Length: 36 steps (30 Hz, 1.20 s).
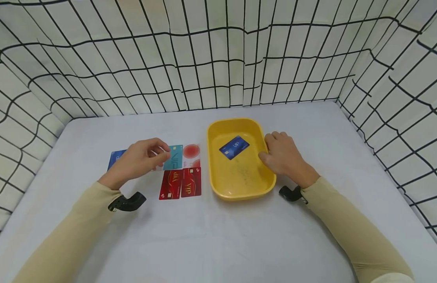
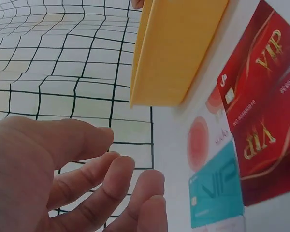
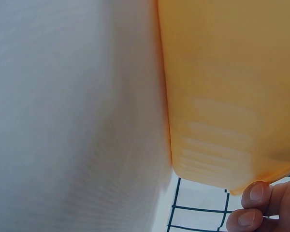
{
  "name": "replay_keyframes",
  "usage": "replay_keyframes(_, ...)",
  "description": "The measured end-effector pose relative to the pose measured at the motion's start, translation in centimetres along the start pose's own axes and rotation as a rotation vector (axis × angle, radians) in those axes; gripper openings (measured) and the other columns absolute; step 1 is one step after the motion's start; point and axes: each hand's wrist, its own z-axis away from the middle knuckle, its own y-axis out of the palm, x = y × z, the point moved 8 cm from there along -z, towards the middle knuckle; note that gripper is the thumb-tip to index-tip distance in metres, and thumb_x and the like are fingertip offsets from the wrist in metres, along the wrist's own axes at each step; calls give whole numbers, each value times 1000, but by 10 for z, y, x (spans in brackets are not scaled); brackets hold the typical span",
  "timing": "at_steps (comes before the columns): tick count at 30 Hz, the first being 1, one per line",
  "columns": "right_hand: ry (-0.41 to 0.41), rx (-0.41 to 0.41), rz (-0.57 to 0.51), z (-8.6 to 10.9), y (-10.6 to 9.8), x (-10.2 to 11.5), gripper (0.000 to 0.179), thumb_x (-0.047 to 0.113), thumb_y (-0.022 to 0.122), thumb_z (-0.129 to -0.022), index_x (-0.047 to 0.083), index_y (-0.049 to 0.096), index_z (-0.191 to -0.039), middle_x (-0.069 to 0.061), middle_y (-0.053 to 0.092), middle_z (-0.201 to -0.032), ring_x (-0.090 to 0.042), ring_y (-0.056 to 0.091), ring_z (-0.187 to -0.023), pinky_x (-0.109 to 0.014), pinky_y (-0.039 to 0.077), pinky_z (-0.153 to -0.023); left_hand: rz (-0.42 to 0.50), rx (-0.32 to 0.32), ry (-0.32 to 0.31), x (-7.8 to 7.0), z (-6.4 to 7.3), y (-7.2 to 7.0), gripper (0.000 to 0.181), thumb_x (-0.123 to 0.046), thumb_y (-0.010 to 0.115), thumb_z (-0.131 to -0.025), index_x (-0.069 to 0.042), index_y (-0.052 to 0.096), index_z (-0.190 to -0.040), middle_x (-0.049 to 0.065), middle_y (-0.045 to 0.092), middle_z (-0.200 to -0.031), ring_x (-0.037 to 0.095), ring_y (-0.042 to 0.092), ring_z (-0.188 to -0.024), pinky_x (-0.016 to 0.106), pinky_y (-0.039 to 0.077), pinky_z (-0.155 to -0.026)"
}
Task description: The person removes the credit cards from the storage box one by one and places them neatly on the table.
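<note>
My left hand [image 1: 140,159] hovers above a group of cards, its fingers loosely bent; the left wrist view shows nothing between thumb and fingers. Close to its fingertips lie a teal VIP card [image 1: 174,158] and a white card with red circles [image 1: 191,151]. Two red VIP cards [image 1: 170,185] form the nearer row. A blue card [image 1: 115,157] is partly hidden behind the left hand. My right hand [image 1: 283,155] grips the right rim of a yellow plastic tray [image 1: 239,192]. Inside that tray lies a blue VIP card [image 1: 234,147], turned at an angle.
A white tabletop [image 1: 218,239] carries everything. Black wire mesh [image 1: 211,63] with white behind it walls off the back and both sides. A dark wrist strap [image 1: 128,202] sits on the left wrist, and another strap [image 1: 291,193] on the right.
</note>
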Motion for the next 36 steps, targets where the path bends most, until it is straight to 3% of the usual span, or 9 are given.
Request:
replay_keyframes(11, -6, 1, 11, -1, -2, -1, 37, 30, 47, -91, 1, 57, -111, -12, 54, -97, -31, 46, -94, -43, 37, -84, -69, -73, 95, -44, -19, -6, 33, -40, 60, -102, -15, 65, -124, 11, 70, -118, 26, 66, -103, 31, 57, -79)
replay_keyframes(36, 7, -8, -8, -4, -2, -4, 35, 29, 49, -90, 1, 59, -109, -11, 55, -95, -31, 47, -93, -41, 38, -84, -50, -103, 211, -122, -67, 6, 28, -32, 59, -103, -12, 64, -122, 11, 70, -115, 27, 63, -105, 41, 59, -87)
